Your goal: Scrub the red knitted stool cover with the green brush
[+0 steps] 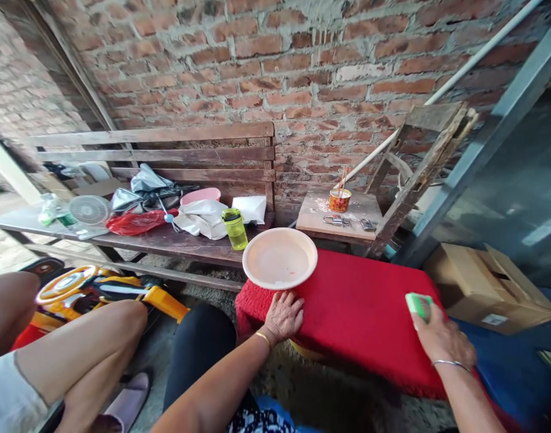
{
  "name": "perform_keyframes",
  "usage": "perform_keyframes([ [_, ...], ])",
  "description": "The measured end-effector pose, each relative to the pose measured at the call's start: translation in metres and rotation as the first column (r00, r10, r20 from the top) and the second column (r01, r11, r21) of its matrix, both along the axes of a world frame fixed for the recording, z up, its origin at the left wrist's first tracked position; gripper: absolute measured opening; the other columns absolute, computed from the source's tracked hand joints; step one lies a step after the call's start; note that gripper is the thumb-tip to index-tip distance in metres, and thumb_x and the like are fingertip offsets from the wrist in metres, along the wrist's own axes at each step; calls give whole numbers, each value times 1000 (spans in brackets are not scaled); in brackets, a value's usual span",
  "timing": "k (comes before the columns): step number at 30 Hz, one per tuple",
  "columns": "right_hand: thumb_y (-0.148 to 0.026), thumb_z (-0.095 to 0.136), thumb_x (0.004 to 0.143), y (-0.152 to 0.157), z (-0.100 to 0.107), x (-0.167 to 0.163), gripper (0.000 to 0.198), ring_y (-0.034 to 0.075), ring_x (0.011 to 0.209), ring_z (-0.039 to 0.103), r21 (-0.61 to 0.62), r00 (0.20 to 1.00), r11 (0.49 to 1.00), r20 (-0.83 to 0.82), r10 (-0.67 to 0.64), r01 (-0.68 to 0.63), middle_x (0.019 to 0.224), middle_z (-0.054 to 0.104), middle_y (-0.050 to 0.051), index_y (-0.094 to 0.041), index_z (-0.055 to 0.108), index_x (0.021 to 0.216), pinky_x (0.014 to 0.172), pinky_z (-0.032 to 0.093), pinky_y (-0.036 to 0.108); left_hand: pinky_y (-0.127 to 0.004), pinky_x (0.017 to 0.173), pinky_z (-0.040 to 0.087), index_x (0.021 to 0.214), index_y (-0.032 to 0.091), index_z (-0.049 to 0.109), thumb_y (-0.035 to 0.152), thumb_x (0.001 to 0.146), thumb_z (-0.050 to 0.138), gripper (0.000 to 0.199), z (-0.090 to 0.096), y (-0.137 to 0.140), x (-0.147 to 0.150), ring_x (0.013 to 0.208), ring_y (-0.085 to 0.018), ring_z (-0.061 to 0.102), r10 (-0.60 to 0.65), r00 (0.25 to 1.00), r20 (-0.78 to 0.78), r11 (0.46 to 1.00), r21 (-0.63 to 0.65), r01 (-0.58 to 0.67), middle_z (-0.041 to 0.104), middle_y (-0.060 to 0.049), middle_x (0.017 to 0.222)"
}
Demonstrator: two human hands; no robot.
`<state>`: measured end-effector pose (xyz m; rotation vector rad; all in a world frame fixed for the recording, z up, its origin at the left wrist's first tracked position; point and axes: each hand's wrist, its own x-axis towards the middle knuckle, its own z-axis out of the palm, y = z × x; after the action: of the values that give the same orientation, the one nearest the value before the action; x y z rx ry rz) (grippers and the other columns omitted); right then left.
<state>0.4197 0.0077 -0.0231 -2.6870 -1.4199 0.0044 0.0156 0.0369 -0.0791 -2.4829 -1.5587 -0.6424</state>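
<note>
Fingers (289,304) flat on nubby red cloth (360,307), beside round plastic plate (279,258).

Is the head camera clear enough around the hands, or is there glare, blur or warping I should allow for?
Head view: soft daylight, no hard shadows; left hand on the red cloth is sharp, right hand with the green sponge slightly soft; pale plate bright but not blown out; straight edges bow near the frame's sides.
</note>
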Motion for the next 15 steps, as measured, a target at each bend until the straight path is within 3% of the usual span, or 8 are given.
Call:
perform_keyframes([
  [2, -67, 14, 93, -14, 4, 15, 83, 38, 81, 69, 28, 991, 992, -62, -122, 124, 95, 68, 27, -14, 46, 148, 68, 49, 48, -44, 108, 37, 124, 31, 68, 31, 90, 61, 35, 3, 0, 0, 117, -25, 57, -8, 1000, -13, 999, -45, 7, 65, -6, 127],
  [3, -68, 12, 93, -18, 5, 10, 84, 39, 81, 69, 51, 991, 992, -83, -109, 113, 95, 68, 27, -15, 44, 150, 68, 49, 49, -45, 107, 37, 125, 31, 68, 31, 91, 60, 35, 5, 0, 1, 117, -25, 57, -14, 1000, -18, 998, -58, 13, 64, -7, 127],
  [4, -67, 11, 93, -20, 6, -4, 83, 38, 81, 69, 78, 995, 996, -91, -40, 48, 96, 68, 26, -17, 42, 152, 68, 49, 49, -46, 107, 38, 124, 30, 68, 32, 91, 60, 34, 6, 0, 1, 117, -26, 57, -20, 1000, -22, 998, -63, 19, 65, -7, 126],
  [6, -62, 12, 96, -23, 5, -52, 76, 36, 83, 68, 133, 974, 967, -45, 223, -216, 94, 68, 21, -20, 37, 155, 70, 50, 47, -45, 106, 39, 123, 30, 68, 31, 91, 59, 33, 8, 0, 1, 116, -26, 57, -29, 999, -23, 998, -56, 28, 65, -7, 125],
  [8, -53, 17, 100, -27, 1, -111, 65, 33, 84, 67, 132, 859, 848, 60, 509, -513, 91, 68, 16, -23, 35, 156, 75, 50, 45, -44, 105, 40, 122, 30, 68, 30, 91, 59, 32, 9, 0, 1, 114, -25, 57, -26, 999, -26, 998, -56, 25, 65, -7, 123],
  [11, -44, 30, 101, -33, -6, -178, 57, 29, 87, 66, 70, 711, 712, 179, 680, -699, 98, 68, 14, -27, 37, 155, 80, 49, 40, -44, 105, 39, 123, 29, 68, 29, 93, 57, 33, 12, 0, 1, 114, -26, 57, -14, 999, -43, 996, -83, 10, 65, -7, 123],
  [13, -42, 33, 102, -34, -9, -186, 53, 28, 90, 66, 31, 700, 710, 206, 684, -703, 101, 68, 14, -30, 43, 152, 82, 48, 39, -45, 106, 39, 124, 29, 68, 28, 93, 55, 33, 14, 0, 2, 115, -26, 57, -12, 999, -52, 995, -96, 7, 65, -8, 124],
  [15, -43, 29, 102, -33, -9, -165, 51, 29, 91, 66, 27, 748, 758, 192, 636, -652, 102, 69, 14, -32, 48, 148, 83, 48, 41, -45, 106, 38, 123, 29, 68, 28, 93, 55, 33, 14, 1, 2, 115, -26, 57, -17, 998, -57, 995, -102, 11, 65, -7, 122],
])
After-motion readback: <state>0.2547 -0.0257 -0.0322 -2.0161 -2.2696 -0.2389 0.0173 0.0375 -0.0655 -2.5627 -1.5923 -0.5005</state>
